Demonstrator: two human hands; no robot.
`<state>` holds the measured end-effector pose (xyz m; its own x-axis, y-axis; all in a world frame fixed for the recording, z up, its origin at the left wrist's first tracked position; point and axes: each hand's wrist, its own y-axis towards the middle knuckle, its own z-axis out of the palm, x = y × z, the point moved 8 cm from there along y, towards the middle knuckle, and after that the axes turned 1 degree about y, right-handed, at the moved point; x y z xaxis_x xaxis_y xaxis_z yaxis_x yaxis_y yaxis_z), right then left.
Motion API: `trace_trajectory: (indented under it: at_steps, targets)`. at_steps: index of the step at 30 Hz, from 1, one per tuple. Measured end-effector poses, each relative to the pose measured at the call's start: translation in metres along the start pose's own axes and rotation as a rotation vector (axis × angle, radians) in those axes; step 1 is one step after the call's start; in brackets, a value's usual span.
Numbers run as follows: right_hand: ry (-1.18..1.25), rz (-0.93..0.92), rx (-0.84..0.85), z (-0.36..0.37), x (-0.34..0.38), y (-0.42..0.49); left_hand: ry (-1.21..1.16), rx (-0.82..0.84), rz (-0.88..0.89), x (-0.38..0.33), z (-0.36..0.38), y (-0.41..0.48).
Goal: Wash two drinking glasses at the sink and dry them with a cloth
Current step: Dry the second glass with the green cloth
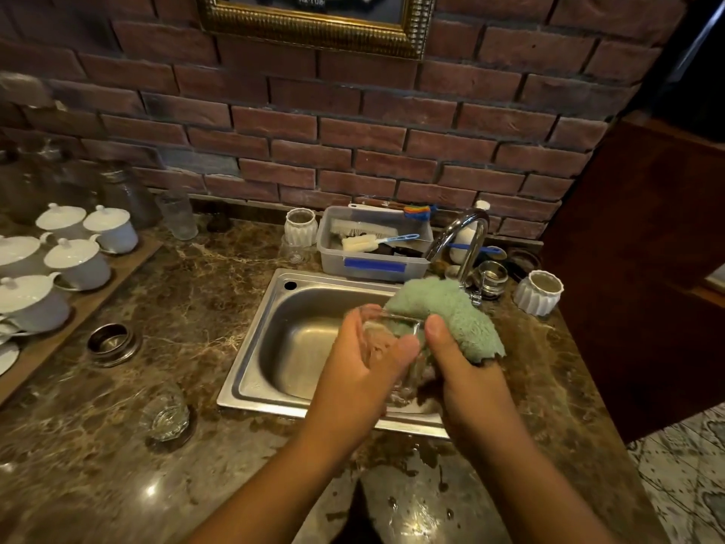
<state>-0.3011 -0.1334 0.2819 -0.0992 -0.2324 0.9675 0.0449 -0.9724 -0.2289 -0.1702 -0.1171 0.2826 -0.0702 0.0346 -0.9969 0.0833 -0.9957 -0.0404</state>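
Glass (392, 335): clear, held over the sink basin between both hands, rim at the far end, base nearer the body.
Left hand (353, 371): fingers curled round the left side of the Glass, seen through its wall; thumb laid across the near side.
Right hand (463, 378): clasped on the cloth, thumb raised beside the rim; other fingers hidden under the fabric.
Cloth (451, 312): pale green, fluffy, draped over the Right hand; one end seems tucked into the mouth of the Glass, green showing through its wall.
Sink (251, 386): steel, set in the counter, directly beneath the hands.
Faucet (470, 237): chrome, arched, at the far right corner of the Sink, just behind the Cloth.
Second glass (166, 416): clear, faceted, standing on the counter left of the Sink, well apart from the hands.
Counter (196, 308): brown marble, wet patches on the near edge.
Plastic tub (372, 265): behind the Sink, holding brushes.
Ribbed white jar (539, 292): right of the Faucet.
White lidded cups (78, 261): on a wooden tray (117, 284), far left.
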Motion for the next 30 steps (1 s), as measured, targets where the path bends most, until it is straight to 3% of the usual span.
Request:
trace_trajectory:
  at_steps: [4, 8, 10, 14, 17, 19, 21, 25, 30]
  targets:
    - [0.371, 0.170, -0.045, 0.008, -0.016, 0.001, 0.343, -0.045, 0.234, -0.003, -0.009, 0.002]
    - [0.302, 0.268, -0.046, 0.007, -0.029, 0.002, 0.660, -0.018, 0.374, 0.009, -0.017, -0.006]
    - [0.248, 0.272, -0.071, 0.003, -0.038, 0.005, 0.614, -0.001, 0.345, 0.019, -0.025, -0.013]
    - [-0.014, 0.227, -0.129, -0.006, -0.050, 0.007, 0.272, -0.072, 0.186, 0.034, -0.050, -0.025]
    - [-0.378, 0.156, -0.111, 0.000, -0.050, 0.005, 0.232, -0.142, 0.160, 0.039, -0.067, -0.030]
    - [-0.467, 0.147, -0.080, 0.007, -0.058, 0.005, 0.226, -0.168, 0.152, 0.041, -0.075, -0.033]
    - [-0.368, 0.229, -0.026, 0.016, -0.073, 0.002, 0.230, -0.173, 0.146, 0.043, -0.078, -0.034]
    - [0.049, 0.445, 0.109, 0.048, -0.102, -0.009, 0.211, -0.141, 0.119, 0.058, -0.079, -0.038]
    - [0.138, 0.565, 0.106, 0.065, -0.134, -0.010, 0.214, -0.141, 0.052, 0.089, -0.098, -0.048]
